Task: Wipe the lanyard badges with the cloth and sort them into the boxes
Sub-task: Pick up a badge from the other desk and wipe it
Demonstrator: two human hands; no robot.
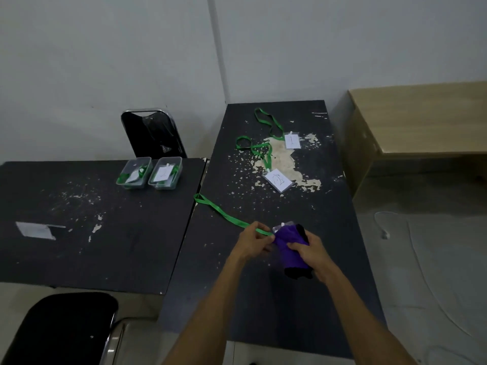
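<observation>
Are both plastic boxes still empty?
No, each of the two boxes already holds a badge with a green strap.

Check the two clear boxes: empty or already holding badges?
Both hold badges: left box shows green lanyard and a card, right box a white card. Counts: cannot tell.

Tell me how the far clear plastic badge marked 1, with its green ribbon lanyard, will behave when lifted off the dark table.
The clear plastic badge marked 1 lies flat, so it is probably light and fairly stiff. Its green ribbon lanyard lies in loose curves, so it would likely flop and trail behind. The sleeve may be slippery.
</observation>
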